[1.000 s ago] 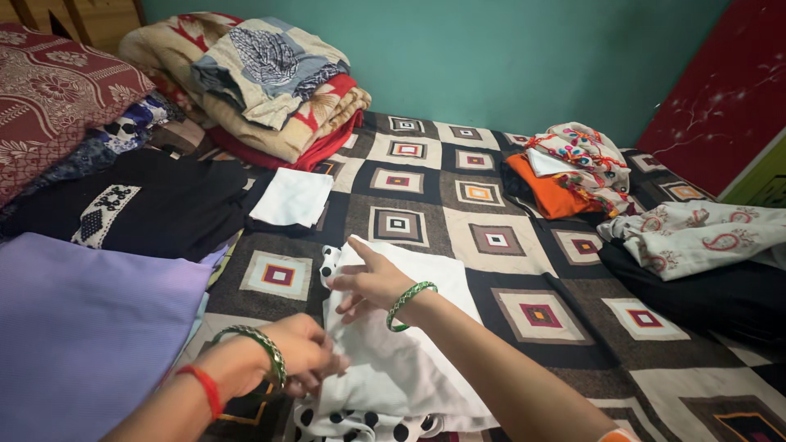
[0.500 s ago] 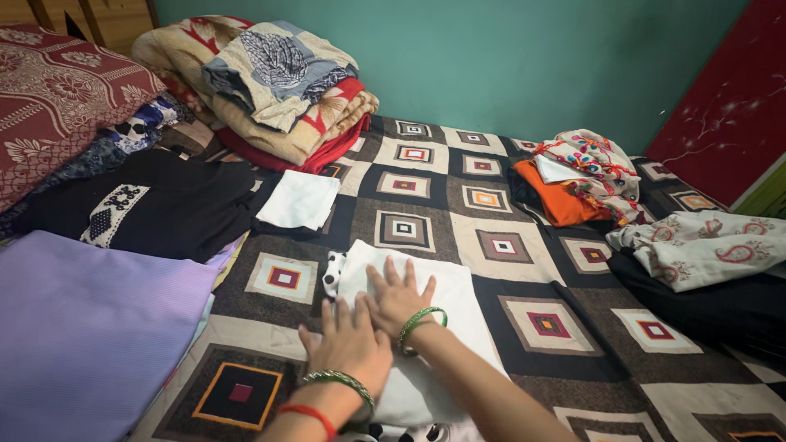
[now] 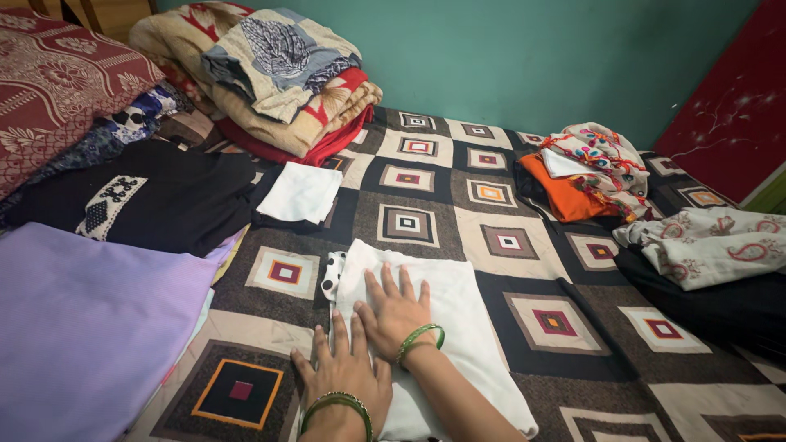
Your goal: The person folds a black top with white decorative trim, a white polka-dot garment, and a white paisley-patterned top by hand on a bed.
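Observation:
A white garment (image 3: 463,319) with a black-dotted edge lies flat on the patterned bedspread (image 3: 491,245) near me. My right hand (image 3: 395,309) rests palm down on it, fingers spread, a green bangle at the wrist. My left hand (image 3: 345,375) lies flat beside it at the cloth's near-left edge, also wearing bangles. Neither hand grips anything.
A small folded white cloth (image 3: 301,192) and a black garment (image 3: 147,196) lie to the left, a lilac sheet (image 3: 82,327) nearer. Folded blankets (image 3: 278,74) are stacked at the back. Orange and embroidered clothes (image 3: 585,172) and a paisley white cloth (image 3: 704,245) lie at the right.
Both hands have gone from holding and folding the white garment to lying flat on it. The view has shifted slightly forward.

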